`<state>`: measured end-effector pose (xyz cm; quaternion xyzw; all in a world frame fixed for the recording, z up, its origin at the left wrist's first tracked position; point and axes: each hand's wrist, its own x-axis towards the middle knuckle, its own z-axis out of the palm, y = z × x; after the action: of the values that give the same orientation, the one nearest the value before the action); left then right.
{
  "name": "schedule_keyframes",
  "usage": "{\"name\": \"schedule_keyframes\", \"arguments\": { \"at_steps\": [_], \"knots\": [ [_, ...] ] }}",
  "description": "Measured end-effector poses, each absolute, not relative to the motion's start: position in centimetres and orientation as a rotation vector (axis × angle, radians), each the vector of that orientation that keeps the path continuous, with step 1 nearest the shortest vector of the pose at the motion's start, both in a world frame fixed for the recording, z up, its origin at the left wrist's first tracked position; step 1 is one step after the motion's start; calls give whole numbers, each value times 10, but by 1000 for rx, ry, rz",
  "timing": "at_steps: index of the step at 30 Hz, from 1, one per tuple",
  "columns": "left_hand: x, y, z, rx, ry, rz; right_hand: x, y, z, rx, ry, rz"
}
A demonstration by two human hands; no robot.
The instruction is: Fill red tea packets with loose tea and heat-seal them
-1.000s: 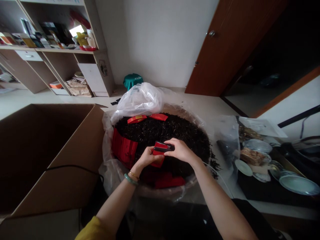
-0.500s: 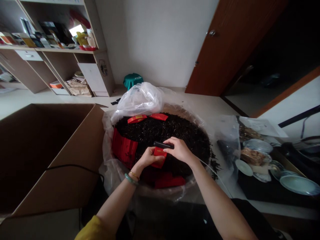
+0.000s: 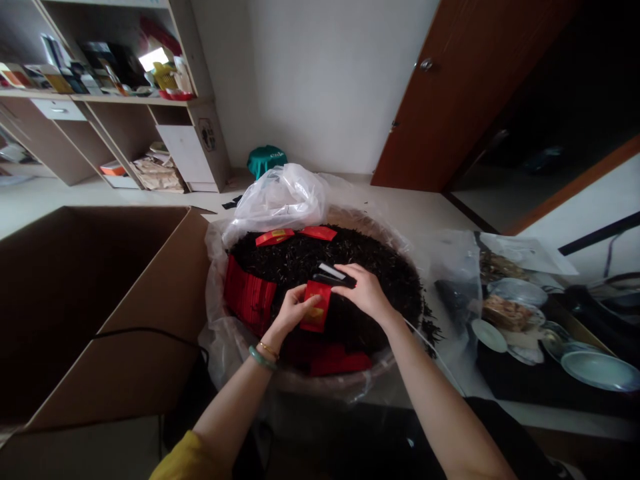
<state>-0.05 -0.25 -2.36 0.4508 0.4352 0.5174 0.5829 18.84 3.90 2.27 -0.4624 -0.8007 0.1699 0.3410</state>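
Observation:
Pinched between the thumb and fingers of my left hand (image 3: 290, 312) is a small red packet (image 3: 316, 316) with gold print, held upright. My right hand (image 3: 369, 295) grips a handheld bag sealer (image 3: 332, 271), black with a pale strip along its upper jaw. Its jaws are parted, just above the packet's top edge. Both hands are over a heap of dark dried tea leaves (image 3: 360, 255) in a round basket lined with clear plastic (image 3: 216, 333). A row of flat red packets (image 3: 249, 297) lies at the left, and two fuller packets (image 3: 275, 237) rest at the back.
More red packets (image 3: 340, 361) lie at the basket's near side. A large open cardboard box (image 3: 175, 287) stands to the left. A dark tray with dishes (image 3: 600, 370) is at the right. A thin white cord (image 3: 434, 348) runs beside my right forearm.
The bag sealer's jaws have opened and it has lifted off the packet's top edge. The packet has tilted so more of its printed front shows.

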Motion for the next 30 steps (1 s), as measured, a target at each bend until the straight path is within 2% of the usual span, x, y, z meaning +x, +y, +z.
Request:
{"name": "schedule_keyframes", "arguments": {
  "at_steps": [5,9,15,30],
  "knots": [
    [2,-1,-25,922,989,1307,210,60,-3,-1352,-2024,202],
    [1,0,-28,862,1035,1320,198,53,-1,-1332,-1986,105],
    [-2,-1,-26,944,1035,1318,157,25,15,-1100,-2022,525],
    [-6,0,-23,1149,1118,1434,161,19,29,-1262,-1978,939]
  ]
}}
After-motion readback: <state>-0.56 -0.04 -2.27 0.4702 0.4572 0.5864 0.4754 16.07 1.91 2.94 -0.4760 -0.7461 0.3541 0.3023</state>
